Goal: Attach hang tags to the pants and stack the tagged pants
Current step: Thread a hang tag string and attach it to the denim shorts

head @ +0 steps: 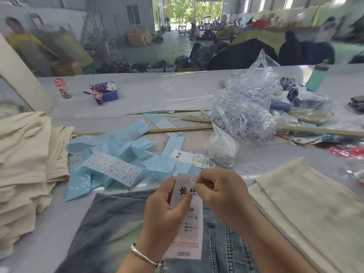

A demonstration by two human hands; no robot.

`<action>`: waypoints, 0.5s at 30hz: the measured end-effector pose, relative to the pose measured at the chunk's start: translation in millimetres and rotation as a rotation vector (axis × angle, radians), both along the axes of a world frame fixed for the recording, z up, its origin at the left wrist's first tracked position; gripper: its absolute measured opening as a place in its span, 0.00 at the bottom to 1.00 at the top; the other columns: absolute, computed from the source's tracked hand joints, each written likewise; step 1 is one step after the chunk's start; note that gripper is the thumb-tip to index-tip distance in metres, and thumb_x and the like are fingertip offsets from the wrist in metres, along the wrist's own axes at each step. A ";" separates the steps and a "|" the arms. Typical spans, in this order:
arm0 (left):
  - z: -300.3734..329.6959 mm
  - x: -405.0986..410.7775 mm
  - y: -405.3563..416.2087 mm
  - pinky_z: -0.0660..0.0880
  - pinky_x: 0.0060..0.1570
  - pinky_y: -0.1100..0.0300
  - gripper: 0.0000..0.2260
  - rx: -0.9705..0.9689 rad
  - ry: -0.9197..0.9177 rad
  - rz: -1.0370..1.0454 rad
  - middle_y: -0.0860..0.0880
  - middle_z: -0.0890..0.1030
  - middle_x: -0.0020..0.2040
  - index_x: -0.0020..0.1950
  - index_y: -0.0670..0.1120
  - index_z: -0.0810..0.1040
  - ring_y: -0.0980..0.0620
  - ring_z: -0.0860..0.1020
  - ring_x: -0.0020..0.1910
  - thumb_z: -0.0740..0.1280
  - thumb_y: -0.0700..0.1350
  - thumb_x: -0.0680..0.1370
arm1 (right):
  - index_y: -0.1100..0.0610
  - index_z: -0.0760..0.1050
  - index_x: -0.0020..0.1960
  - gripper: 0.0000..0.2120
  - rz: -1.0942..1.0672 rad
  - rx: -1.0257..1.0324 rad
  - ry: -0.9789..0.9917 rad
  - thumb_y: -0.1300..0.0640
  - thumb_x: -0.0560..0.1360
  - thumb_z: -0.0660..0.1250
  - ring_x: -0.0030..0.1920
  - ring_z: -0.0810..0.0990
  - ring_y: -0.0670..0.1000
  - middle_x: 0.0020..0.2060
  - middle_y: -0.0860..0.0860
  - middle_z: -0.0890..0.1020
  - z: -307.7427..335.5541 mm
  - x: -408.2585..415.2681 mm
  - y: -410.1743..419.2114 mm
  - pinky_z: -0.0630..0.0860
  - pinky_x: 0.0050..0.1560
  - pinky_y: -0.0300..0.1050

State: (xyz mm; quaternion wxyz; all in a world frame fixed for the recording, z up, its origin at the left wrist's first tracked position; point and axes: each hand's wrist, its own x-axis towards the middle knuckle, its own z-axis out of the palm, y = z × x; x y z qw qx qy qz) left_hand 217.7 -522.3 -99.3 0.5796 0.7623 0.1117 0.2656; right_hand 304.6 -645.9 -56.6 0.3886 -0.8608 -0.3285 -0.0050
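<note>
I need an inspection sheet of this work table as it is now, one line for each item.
Surface: pale table, crowded near the front.
Job's things: hang tag held upright over blue jeans; cream pants stacked left and lying right.
Clutter: blue label sheets, bag of plastic fasteners, wooden ruler, small bottle.
Grippers: left hand holds the tag; right hand pinches its top edge.
Cables: nothing seen.
Surroundings: warehouse hall, people blurred behind.
</note>
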 end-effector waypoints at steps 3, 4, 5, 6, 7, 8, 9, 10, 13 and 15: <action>5.3 -9.5 -4.6 0.76 0.31 0.60 0.06 0.033 -0.031 -0.024 0.51 0.82 0.36 0.48 0.55 0.81 0.53 0.80 0.33 0.72 0.47 0.73 | 0.52 0.74 0.32 0.08 -0.032 0.029 0.013 0.51 0.67 0.66 0.29 0.70 0.45 0.25 0.44 0.74 1.3 -7.6 -3.0 0.67 0.32 0.43; 6.4 -12.0 -6.3 0.75 0.31 0.60 0.06 0.037 -0.033 -0.030 0.51 0.82 0.35 0.48 0.56 0.80 0.54 0.79 0.32 0.71 0.47 0.73 | 0.52 0.74 0.32 0.08 -0.037 0.048 0.020 0.49 0.65 0.64 0.29 0.70 0.45 0.25 0.44 0.75 1.7 -10.1 -3.8 0.68 0.33 0.43; 6.8 -14.7 -7.7 0.75 0.31 0.59 0.06 0.040 -0.032 -0.033 0.51 0.82 0.35 0.48 0.56 0.80 0.53 0.79 0.32 0.71 0.47 0.73 | 0.52 0.74 0.32 0.08 -0.040 0.068 0.024 0.48 0.64 0.62 0.29 0.70 0.45 0.25 0.44 0.75 2.0 -12.4 -4.8 0.68 0.33 0.43; 6.7 -16.9 -9.0 0.75 0.31 0.57 0.06 0.047 -0.032 -0.037 0.51 0.82 0.35 0.48 0.56 0.80 0.52 0.79 0.32 0.70 0.48 0.73 | 0.51 0.74 0.31 0.08 -0.040 0.084 0.024 0.48 0.63 0.61 0.28 0.70 0.45 0.26 0.43 0.75 2.1 -14.2 -6.0 0.69 0.33 0.43; 6.7 -18.9 -10.4 0.76 0.32 0.56 0.07 0.059 -0.031 -0.039 0.50 0.82 0.35 0.49 0.57 0.80 0.51 0.79 0.32 0.70 0.48 0.73 | 0.51 0.73 0.31 0.08 -0.039 0.095 0.023 0.48 0.63 0.61 0.28 0.70 0.45 0.26 0.43 0.75 2.0 -15.8 -7.3 0.69 0.32 0.43; 6.7 -21.1 -11.9 0.76 0.32 0.54 0.07 0.071 -0.032 -0.044 0.50 0.82 0.36 0.50 0.58 0.80 0.49 0.79 0.33 0.69 0.48 0.73 | 0.52 0.74 0.31 0.08 -0.033 0.105 0.027 0.48 0.63 0.62 0.28 0.69 0.45 0.25 0.44 0.75 2.0 -17.4 -8.7 0.69 0.32 0.43; 6.1 -23.0 -13.2 0.77 0.33 0.53 0.08 0.084 -0.033 -0.053 0.50 0.82 0.36 0.50 0.58 0.80 0.49 0.80 0.33 0.69 0.47 0.74 | 0.52 0.74 0.32 0.08 -0.021 0.117 0.041 0.49 0.63 0.62 0.27 0.69 0.44 0.25 0.44 0.74 1.6 -18.8 -10.4 0.68 0.31 0.43; 5.4 -24.6 -14.7 0.77 0.33 0.53 0.08 0.094 -0.035 -0.061 0.50 0.82 0.36 0.50 0.59 0.80 0.49 0.80 0.34 0.68 0.47 0.74 | 0.53 0.74 0.32 0.07 -0.007 0.132 0.059 0.49 0.63 0.62 0.27 0.68 0.44 0.24 0.45 0.74 0.8 -20.2 -11.8 0.68 0.31 0.44; 5.5 -29.1 -19.6 0.77 0.32 0.54 0.06 0.091 -0.036 -0.086 0.49 0.82 0.37 0.51 0.58 0.80 0.49 0.80 0.34 0.69 0.50 0.75 | 0.56 0.74 0.32 0.08 0.009 0.176 0.109 0.51 0.63 0.63 0.25 0.66 0.43 0.22 0.48 0.72 -2.2 -22.6 -17.3 0.67 0.29 0.44; 7.5 -31.1 -23.6 0.77 0.36 0.54 0.07 0.020 -0.064 -0.117 0.47 0.83 0.39 0.50 0.55 0.82 0.46 0.80 0.37 0.68 0.54 0.75 | 0.59 0.75 0.32 0.11 0.018 0.213 0.165 0.51 0.63 0.64 0.24 0.64 0.43 0.21 0.47 0.69 -3.9 -23.5 -22.2 0.64 0.28 0.43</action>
